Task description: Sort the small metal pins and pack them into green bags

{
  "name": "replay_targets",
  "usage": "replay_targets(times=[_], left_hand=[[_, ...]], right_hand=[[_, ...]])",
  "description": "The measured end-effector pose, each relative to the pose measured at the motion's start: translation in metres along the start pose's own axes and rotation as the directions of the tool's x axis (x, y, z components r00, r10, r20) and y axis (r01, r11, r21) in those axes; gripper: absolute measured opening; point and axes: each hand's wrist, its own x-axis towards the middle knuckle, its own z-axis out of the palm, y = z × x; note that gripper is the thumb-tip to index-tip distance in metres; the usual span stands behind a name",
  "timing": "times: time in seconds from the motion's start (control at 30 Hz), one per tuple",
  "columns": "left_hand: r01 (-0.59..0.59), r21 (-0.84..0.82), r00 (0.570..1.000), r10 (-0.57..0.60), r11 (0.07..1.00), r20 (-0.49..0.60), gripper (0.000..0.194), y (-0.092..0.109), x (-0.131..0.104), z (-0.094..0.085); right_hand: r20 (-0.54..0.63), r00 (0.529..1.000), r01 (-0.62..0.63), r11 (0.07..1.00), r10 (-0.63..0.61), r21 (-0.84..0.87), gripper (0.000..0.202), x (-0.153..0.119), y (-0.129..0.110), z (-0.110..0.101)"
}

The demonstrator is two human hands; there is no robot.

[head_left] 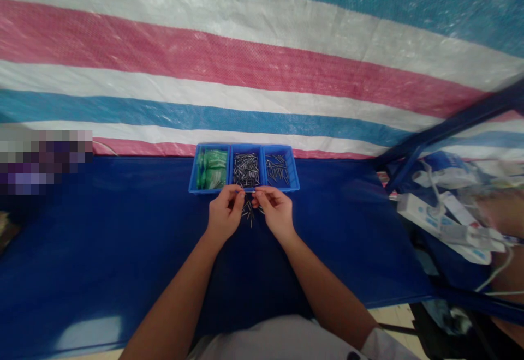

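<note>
Both hands meet just in front of three joined blue bins, fingertips pinched and facing each other. A thin metal piece (pixel 249 191) spans the small gap between them, held at one end by my left hand (pixel 226 213) and at the other by my right hand (pixel 277 211). Below the fingertips a few loose metal pieces (pixel 251 216) lie on the blue table. The left bin (pixel 192 177) has green packets (pixel 215 166), the middle bin holds a heap of dark metal pins (pixel 246 169), and the right bin (pixel 293 177) has fewer pins (pixel 277 168).
The blue table (pixel 131 229) runs to both sides, with a striped plastic sheet (pixel 245 65) behind it. At the right are a blue metal frame (pixel 405 166), a white power strip (pixel 426 218) with cables, and a blurred arm of another person.
</note>
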Motion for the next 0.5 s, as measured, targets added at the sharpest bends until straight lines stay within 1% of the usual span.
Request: replay_targets(times=[0.2, 0.3, 0.4, 0.5], left_hand=[[0.016, 0.049, 1.0, -0.017, 0.999, 0.017, 0.022, -0.0006, 0.0008, -0.0008], [0.023, 0.014, 1.0, -0.023, 1.0, 0.016, 0.019, -0.0009, 0.0002, -0.0011], [0.011, -0.035, 1.0, -0.01, 0.999, 0.012, 0.017, -0.0009, -0.0006, -0.0006], [-0.002, -0.049, 1.0, 0.003, 0.999, 0.009, 0.015, -0.0008, -0.0009, 0.0002]], right_hand=[[0.007, 1.0, -0.007, 1.0, 0.007, -0.022, 0.022, -0.0016, -0.0026, 0.0011], [0.012, 1.0, 0.0, 1.0, 0.0, -0.019, 0.02, -0.0017, -0.0023, 0.0009], [0.01, 1.0, 0.002, 1.0, -0.002, 0.003, 0.018, -0.001, -0.001, 0.0001], [0.002, 1.0, 0.003, 1.0, -0.003, 0.017, 0.017, -0.0003, 0.0004, -0.0004]])
